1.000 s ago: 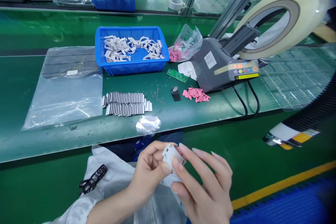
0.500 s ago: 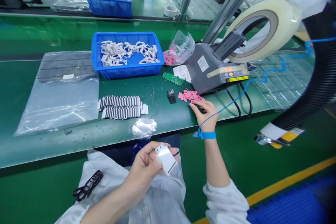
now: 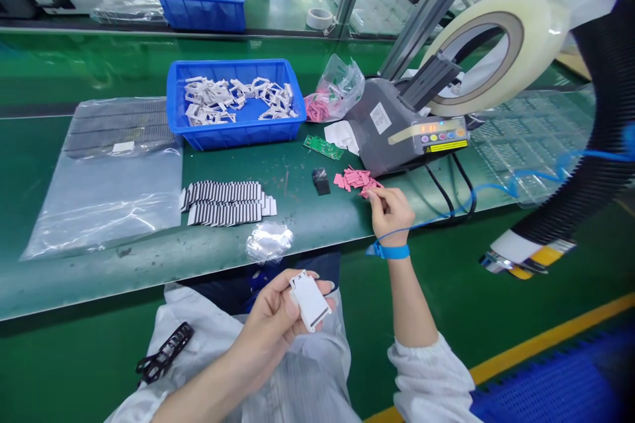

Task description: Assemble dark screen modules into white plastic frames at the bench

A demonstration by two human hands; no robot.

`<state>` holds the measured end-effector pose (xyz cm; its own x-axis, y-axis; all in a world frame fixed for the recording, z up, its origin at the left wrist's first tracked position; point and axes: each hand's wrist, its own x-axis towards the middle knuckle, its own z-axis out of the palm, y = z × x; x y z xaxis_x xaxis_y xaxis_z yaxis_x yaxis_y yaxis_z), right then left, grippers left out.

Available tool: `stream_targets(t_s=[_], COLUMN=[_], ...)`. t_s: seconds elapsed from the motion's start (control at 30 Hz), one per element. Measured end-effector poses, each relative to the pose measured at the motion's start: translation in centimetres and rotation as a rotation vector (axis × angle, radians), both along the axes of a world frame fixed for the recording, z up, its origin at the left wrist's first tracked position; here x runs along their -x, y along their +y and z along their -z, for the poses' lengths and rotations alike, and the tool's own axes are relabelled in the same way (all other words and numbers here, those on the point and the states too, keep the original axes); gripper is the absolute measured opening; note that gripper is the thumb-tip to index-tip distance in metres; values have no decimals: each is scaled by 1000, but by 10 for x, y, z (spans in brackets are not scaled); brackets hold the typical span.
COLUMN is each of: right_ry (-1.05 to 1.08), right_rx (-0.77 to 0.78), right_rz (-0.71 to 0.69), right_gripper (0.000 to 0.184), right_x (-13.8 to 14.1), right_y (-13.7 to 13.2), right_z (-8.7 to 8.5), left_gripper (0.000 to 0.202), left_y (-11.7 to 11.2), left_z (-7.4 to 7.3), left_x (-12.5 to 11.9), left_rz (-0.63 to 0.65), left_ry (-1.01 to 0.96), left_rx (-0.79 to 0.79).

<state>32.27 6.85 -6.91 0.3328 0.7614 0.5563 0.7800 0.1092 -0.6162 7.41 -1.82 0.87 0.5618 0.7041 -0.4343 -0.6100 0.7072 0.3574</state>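
My left hand is closed round a flat white plastic part, held over my lap with its broad face up. At the edge of a loose pile of pink pads, my right hand pinches with thumb and forefinger; a pink pad seems to be at the fingertips. A blue strap with a cord is round my right wrist. Left of the pads lies a small black piece. Behind them is a green circuit board.
A blue bin of white frames stands at the back, beside flat plastic bags. Striped black-and-white pieces lie in rows. A tape dispenser and a black hose take up the right side. Across the bench, a person's hands are above another bin.
My right thumb and forefinger have closed together at the pink pads. My left hand still holds the white part, slightly turned. The blue cord has swung lower.
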Motion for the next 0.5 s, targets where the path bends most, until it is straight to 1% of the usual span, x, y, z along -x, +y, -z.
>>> stream_targets(t_s=[0.1, 0.17, 0.3, 0.4, 0.5], right_ry=[70, 114, 125, 87, 47], right_rx=[-64, -74, 13, 81, 106], right_rz=[101, 153, 166, 157, 164], right_gripper=[31, 33, 33, 32, 30], right_x=[-5, -11, -16, -7, 10], right_y=[-4, -1, 11, 13, 3], right_z=[1, 2, 5, 5, 4], left_gripper=[28, 27, 30, 30, 29], left_y=[-1, -1, -2, -3, -3], left_z=[-2, -2, -3, -4, -4], left_x=[1, 2, 4, 4, 4], left_rz=[-2, -1, 0, 4, 3], left_ry=[11, 13, 17, 22, 13], left_rx=[6, 6, 5, 10, 8])
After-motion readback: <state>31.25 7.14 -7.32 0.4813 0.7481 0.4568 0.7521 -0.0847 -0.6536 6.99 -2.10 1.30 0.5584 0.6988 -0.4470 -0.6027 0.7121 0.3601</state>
